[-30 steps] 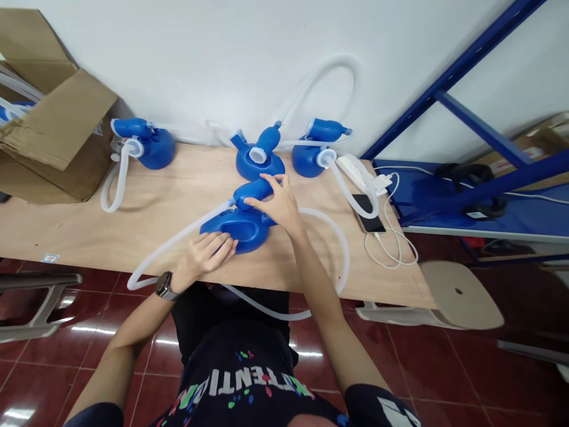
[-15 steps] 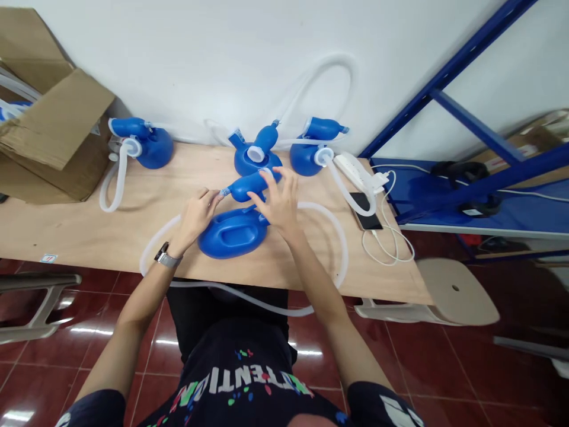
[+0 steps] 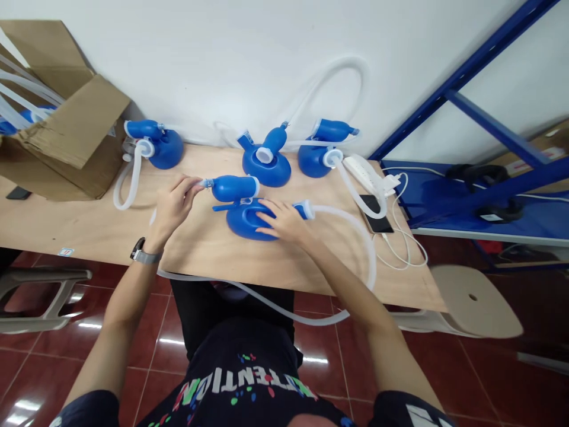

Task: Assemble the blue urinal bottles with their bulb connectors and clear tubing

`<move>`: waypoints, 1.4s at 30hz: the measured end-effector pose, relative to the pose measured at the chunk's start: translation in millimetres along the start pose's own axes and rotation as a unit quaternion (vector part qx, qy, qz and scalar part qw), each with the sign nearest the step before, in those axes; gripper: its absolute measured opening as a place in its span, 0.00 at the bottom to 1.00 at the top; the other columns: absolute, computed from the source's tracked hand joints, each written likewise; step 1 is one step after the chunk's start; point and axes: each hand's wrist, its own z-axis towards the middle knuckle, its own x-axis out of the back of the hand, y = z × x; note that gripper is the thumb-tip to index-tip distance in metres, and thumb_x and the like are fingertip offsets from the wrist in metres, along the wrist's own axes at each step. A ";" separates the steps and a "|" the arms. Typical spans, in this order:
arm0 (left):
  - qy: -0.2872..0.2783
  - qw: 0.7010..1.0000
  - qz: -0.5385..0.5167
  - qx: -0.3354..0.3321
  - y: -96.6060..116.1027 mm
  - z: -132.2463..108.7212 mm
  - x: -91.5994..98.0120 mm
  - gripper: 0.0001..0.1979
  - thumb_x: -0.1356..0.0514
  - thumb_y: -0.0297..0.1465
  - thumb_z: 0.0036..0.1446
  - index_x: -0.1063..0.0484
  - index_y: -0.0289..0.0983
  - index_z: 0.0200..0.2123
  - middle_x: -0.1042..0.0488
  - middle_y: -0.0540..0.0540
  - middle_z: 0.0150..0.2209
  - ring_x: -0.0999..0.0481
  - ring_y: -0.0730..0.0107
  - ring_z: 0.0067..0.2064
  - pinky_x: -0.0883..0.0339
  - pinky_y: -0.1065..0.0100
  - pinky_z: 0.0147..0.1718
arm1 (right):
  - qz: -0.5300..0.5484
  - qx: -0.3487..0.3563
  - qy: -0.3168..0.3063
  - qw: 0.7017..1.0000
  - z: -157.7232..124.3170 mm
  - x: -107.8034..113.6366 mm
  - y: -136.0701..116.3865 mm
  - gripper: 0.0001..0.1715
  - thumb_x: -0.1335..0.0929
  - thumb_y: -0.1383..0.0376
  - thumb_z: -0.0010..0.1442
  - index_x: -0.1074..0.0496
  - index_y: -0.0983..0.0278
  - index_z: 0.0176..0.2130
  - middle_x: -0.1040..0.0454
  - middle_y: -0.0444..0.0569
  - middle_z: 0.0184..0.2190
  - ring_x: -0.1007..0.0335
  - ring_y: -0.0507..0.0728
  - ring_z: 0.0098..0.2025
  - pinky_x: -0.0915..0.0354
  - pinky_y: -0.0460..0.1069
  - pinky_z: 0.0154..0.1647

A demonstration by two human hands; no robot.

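Note:
A blue plastic mask-shaped base (image 3: pixel 247 220) lies on the wooden table (image 3: pixel 80 228) in front of me. My right hand (image 3: pixel 283 221) rests on its right side with fingers spread flat. Above it sits a blue bulb (image 3: pixel 233 187) with a small tip at its left end. My left hand (image 3: pixel 174 203) pinches that tip, where a thin clear tube (image 3: pixel 249 295) joins. A wide white hose (image 3: pixel 351 228) runs from a blue connector (image 3: pixel 303 209) by my right hand and loops off the table's front edge.
Three more blue units stand along the wall: one at left (image 3: pixel 156 146), one in the middle (image 3: pixel 267 160), one at right (image 3: pixel 322 153). A cardboard box (image 3: pixel 62 142) sits far left. A power strip (image 3: pixel 367 172), phone (image 3: pixel 377 220), cable, blue shelf frame (image 3: pixel 480 118) and stool (image 3: pixel 471 299) are right.
My left hand moved up from the base's rim to the bulb's left tip. My right hand left the bulb and came down onto the base. The bulb shifted left.

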 end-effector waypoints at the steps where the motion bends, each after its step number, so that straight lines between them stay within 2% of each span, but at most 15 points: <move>1: 0.008 1.000 0.005 -0.008 -0.3 -1.1 5.5 0.16 0.42 0.43 0.78 0.18 0.39 0.50 0.15 0.41 0.45 0.16 0.63 0.43 0.26 0.63 0.43 | 0.011 -0.019 -0.009 1.000 -2.8 2.8 11.5 0.27 0.29 0.50 0.75 0.19 0.67 0.60 0.27 0.69 0.69 0.29 0.75 0.69 0.27 0.69 0.63; 3: 0.018 0.999 0.010 -0.027 0.0 -5.1 12.0 0.14 0.40 0.41 0.77 0.17 0.39 0.49 0.15 0.42 0.43 0.16 0.62 0.43 0.25 0.62 0.43 | 0.036 -0.062 -0.011 0.997 -4.1 8.2 26.3 0.24 0.29 0.54 0.75 0.20 0.65 0.63 0.28 0.67 0.70 0.33 0.76 0.73 0.30 0.72 0.69; 5: 0.024 0.999 0.010 -0.048 2.9 -11.6 11.0 0.12 0.39 0.39 0.77 0.17 0.39 0.48 0.15 0.42 0.42 0.16 0.62 0.42 0.24 0.62 0.42 | 0.070 -0.105 0.020 0.992 1.1 12.8 25.5 0.24 0.30 0.58 0.76 0.23 0.61 0.66 0.28 0.63 0.70 0.37 0.75 0.76 0.35 0.75 0.73; 8: 0.021 0.996 -0.014 -0.082 12.7 -22.7 -2.2 0.09 0.37 0.36 0.75 0.17 0.39 0.46 0.15 0.43 0.39 0.16 0.63 0.39 0.24 0.63 0.40 | 0.137 -0.146 0.089 0.976 17.2 18.3 -2.1 0.34 0.29 0.51 0.74 0.30 0.57 0.73 0.29 0.59 0.71 0.39 0.73 0.77 0.38 0.74 0.76; 10: 0.001 0.994 -0.051 -0.093 19.8 -28.5 -13.8 0.09 0.37 0.35 0.75 0.17 0.39 0.47 0.15 0.43 0.40 0.16 0.64 0.40 0.23 0.63 0.41 | 0.168 -0.152 0.089 0.970 27.4 21.4 -27.3 0.44 0.25 0.43 0.68 0.32 0.57 0.74 0.30 0.59 0.72 0.38 0.75 0.77 0.38 0.74 0.76; 11: -0.012 0.993 -0.073 -0.090 22.3 -30.5 -19.2 0.09 0.37 0.35 0.75 0.17 0.39 0.48 0.14 0.43 0.42 0.16 0.64 0.41 0.23 0.63 0.42 | 0.183 -0.156 0.071 0.968 30.7 22.5 -38.7 0.46 0.24 0.42 0.66 0.30 0.57 0.73 0.27 0.59 0.71 0.34 0.75 0.74 0.35 0.72 0.74; 14: -0.049 0.990 -0.114 -0.069 23.7 -34.5 -30.9 0.09 0.37 0.35 0.76 0.17 0.40 0.50 0.14 0.43 0.45 0.16 0.64 0.44 0.23 0.61 0.47 | 0.236 -0.196 0.023 0.951 30.1 21.5 -61.6 0.42 0.22 0.42 0.63 0.24 0.57 0.68 0.18 0.55 0.59 0.20 0.70 0.60 0.25 0.64 0.64; 16: -0.059 0.992 -0.099 -0.057 22.9 -39.4 -36.3 0.09 0.35 0.37 0.75 0.17 0.41 0.50 0.15 0.43 0.46 0.17 0.61 0.47 0.25 0.57 0.51 | 0.260 -0.240 0.030 0.935 22.5 15.7 -68.0 0.39 0.22 0.43 0.63 0.23 0.56 0.66 0.17 0.53 0.55 0.17 0.66 0.55 0.22 0.60 0.59; 19: -0.002 0.999 -0.035 -0.009 31.0 -56.8 -45.4 0.08 0.33 0.39 0.72 0.17 0.42 0.48 0.17 0.41 0.48 0.20 0.55 0.53 0.29 0.51 0.56 | 0.258 -0.285 0.065 0.921 8.3 0.8 -71.0 0.37 0.22 0.42 0.63 0.21 0.56 0.63 0.22 0.54 0.56 0.17 0.64 0.53 0.20 0.59 0.57; 22: 0.059 0.996 -0.005 0.070 54.3 -80.8 -57.4 0.11 0.35 0.39 0.73 0.20 0.40 0.38 0.21 0.42 0.38 0.23 0.58 0.43 0.30 0.55 0.49 | 0.229 -0.294 0.096 0.923 -3.3 -13.7 -72.6 0.34 0.23 0.42 0.63 0.18 0.57 0.60 0.24 0.54 0.54 0.17 0.62 0.50 0.19 0.58 0.54; 24: 0.023 0.990 -0.032 0.136 72.0 -92.2 -64.1 0.17 0.38 0.41 0.74 0.24 0.40 0.32 0.26 0.46 0.30 0.27 0.62 0.35 0.33 0.60 0.41 | 0.197 -0.276 0.108 0.935 -9.2 -19.1 -74.1 0.35 0.22 0.42 0.64 0.18 0.56 0.62 0.24 0.55 0.54 0.18 0.63 0.50 0.19 0.57 0.54; 27: -0.066 0.962 -0.127 0.233 89.5 -95.8 -68.3 0.22 0.43 0.42 0.76 0.27 0.39 0.29 0.29 0.48 0.28 0.31 0.66 0.30 0.38 0.63 0.35 | 0.138 -0.229 0.100 0.958 -17.2 -20.5 -75.6 0.35 0.23 0.44 0.66 0.20 0.55 0.66 0.24 0.57 0.54 0.20 0.65 0.51 0.20 0.58 0.55; 32: -0.122 0.882 -0.303 0.339 92.9 -90.6 -67.8 0.19 0.42 0.42 0.71 0.29 0.39 0.28 0.33 0.50 0.24 0.34 0.69 0.28 0.41 0.66 0.32 | 0.083 -0.172 0.065 0.980 -30.2 -17.9 -72.9 0.35 0.26 0.46 0.70 0.25 0.52 0.71 0.23 0.59 0.54 0.22 0.67 0.55 0.23 0.61 0.57; 37: -0.116 0.826 -0.372 0.406 91.7 -99.4 -77.5 0.19 0.41 0.40 0.68 0.35 0.39 0.25 0.40 0.53 0.23 0.42 0.74 0.24 0.48 0.69 0.26 | 0.079 -0.150 0.067 0.983 -39.5 -24.0 -72.3 0.34 0.27 0.47 0.72 0.26 0.50 0.72 0.22 0.58 0.52 0.22 0.67 0.55 0.23 0.61 0.56; 42: -0.089 0.767 -0.411 0.485 90.7 -110.6 -96.9 0.15 0.40 0.38 0.63 0.32 0.39 0.26 0.38 0.53 0.22 0.40 0.76 0.22 0.48 0.72 0.22 | 0.056 -0.130 0.061 0.988 -44.0 -32.3 -73.0 0.27 0.28 0.52 0.75 0.23 0.53 0.68 0.20 0.58 0.50 0.22 0.67 0.57 0.25 0.60 0.56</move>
